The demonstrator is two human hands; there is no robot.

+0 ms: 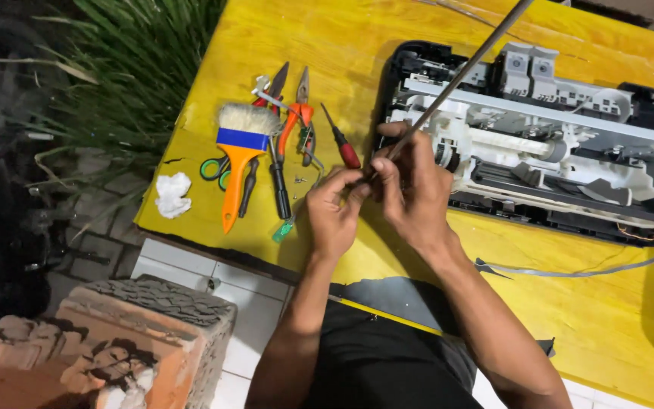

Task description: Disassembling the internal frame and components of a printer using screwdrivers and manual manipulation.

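A long thin metal rod [469, 64] slants from the top of the view down to my hands. My right hand [412, 189] grips its lower end, fingers wrapped round it. My left hand [332, 208] pinches the very tip of the same rod just left of the right hand. Both hands hover over the yellow table [319, 45], in front of the left end of an opened printer [562, 129] whose grey and white inner parts are bare.
Left of my hands lie an orange-handled brush [238, 151], orange pliers [299, 121], red-handled pliers [271, 87], a red screwdriver [344, 145], a black screwdriver [278, 185], green scissors [216, 168] and a white wad [172, 195]. A flat grey cable [569, 271] trails from the printer. A brick block [145, 333] stands below.
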